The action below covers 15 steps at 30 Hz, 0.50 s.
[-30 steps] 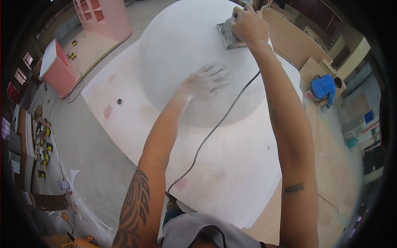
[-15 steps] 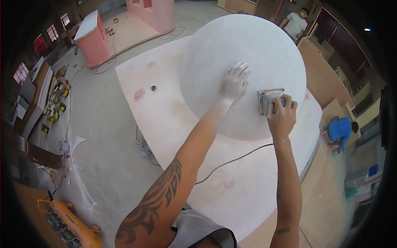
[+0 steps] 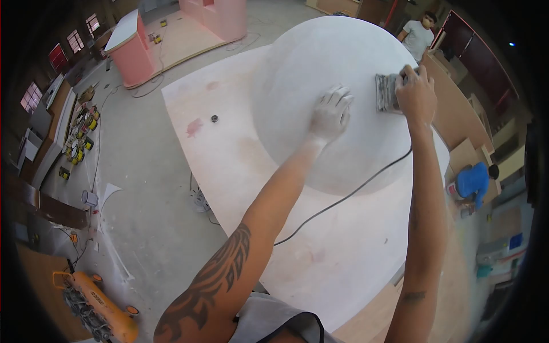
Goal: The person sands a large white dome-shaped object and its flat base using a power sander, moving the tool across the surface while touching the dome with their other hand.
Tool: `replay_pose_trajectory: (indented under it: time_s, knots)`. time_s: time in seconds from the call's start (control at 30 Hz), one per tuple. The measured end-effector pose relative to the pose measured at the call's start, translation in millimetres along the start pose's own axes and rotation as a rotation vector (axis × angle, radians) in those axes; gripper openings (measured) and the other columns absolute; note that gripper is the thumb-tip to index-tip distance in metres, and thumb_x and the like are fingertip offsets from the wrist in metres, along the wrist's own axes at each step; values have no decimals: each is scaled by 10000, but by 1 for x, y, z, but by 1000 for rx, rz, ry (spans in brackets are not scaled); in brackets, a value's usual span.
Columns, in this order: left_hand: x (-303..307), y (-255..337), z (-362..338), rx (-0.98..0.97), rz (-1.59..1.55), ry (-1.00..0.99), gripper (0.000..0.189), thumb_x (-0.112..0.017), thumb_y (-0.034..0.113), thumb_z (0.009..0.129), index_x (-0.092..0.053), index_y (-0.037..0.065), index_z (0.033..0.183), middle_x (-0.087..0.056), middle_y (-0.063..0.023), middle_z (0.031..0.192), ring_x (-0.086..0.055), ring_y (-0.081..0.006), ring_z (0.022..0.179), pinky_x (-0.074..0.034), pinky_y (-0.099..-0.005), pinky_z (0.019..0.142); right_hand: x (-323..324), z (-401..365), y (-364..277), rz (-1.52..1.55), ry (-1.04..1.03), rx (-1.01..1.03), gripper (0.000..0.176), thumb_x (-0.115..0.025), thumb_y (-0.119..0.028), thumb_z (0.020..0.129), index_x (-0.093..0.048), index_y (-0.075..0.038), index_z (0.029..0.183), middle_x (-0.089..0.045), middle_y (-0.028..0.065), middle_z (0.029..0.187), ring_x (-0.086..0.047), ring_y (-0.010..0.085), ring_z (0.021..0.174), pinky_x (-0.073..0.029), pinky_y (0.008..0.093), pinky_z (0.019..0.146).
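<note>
A large white dome (image 3: 320, 63) rises from a white panel (image 3: 229, 143) with reddish patches. My left hand (image 3: 331, 114), coated in white dust, rests flat on the dome with its fingers stretched out. My right hand (image 3: 416, 94) is wrapped round a dusty sander (image 3: 387, 93), whose pad lies against the dome's right side. A dark cord (image 3: 343, 198) runs from near my right forearm down across the dome and panel. Part of the sander is hidden under my fingers.
A small dark ring (image 3: 215, 119) lies on the panel. An orange compressor (image 3: 106, 306) stands at lower left, cans (image 3: 77, 148) at left, a pink counter (image 3: 130, 57) behind. One person (image 3: 418, 37) stands at upper right; another in blue (image 3: 473, 180) crouches at right.
My right hand has moved up and to the right with the sander, and the cord has been drawn upward with it. My left hand remains at nearly the same place on the dome.
</note>
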<state>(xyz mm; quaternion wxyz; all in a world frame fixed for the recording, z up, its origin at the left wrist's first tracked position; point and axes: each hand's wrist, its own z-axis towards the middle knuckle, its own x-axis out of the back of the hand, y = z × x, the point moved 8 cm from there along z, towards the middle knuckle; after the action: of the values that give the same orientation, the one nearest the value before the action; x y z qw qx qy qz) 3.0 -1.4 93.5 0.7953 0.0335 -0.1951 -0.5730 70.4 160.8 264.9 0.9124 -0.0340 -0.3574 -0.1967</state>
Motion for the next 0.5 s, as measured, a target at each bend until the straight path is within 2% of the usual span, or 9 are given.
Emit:
replay_pose_trajectory:
  time_s: [0.1,0.2,0.37,0.5]
  knots:
    - [-9,-4,-3,38,26,-48,329,-642,153,976,-704,114,1297,-657,-111,1432,-577,-338,1395,-450,-498,1170,-16,40,1,-22,-41,-7,310,-651,-303,952,-767,-216,1225,-690,123,1287,-685,404,1209,-610,536,954]
    - [-11,-6,-2,13,47,-37,332,-646,165,967,-705,128,1292,-659,-103,1439,-585,-331,1389,-453,-503,1154,-23,66,-3,39,-89,-7,348,-612,-270,960,-780,-209,1259,-695,123,1334,-673,421,1224,-577,518,1020]
    - [-10,0,1,-10,48,-32,317,-644,149,965,-703,124,1276,-659,-92,1437,-577,-328,1403,-450,-500,1154,-19,56,-17,114,-28,5,331,-647,-265,958,-780,-176,1248,-688,151,1315,-667,384,1239,-594,502,993]
    - [-8,1,-1,-15,42,-14,318,-647,125,956,-701,118,1269,-659,-86,1431,-572,-329,1408,-444,-499,1165,1,1,-34,117,32,53,231,-708,-250,934,-773,-130,1121,-688,137,1192,-674,369,1138,-620,487,869]
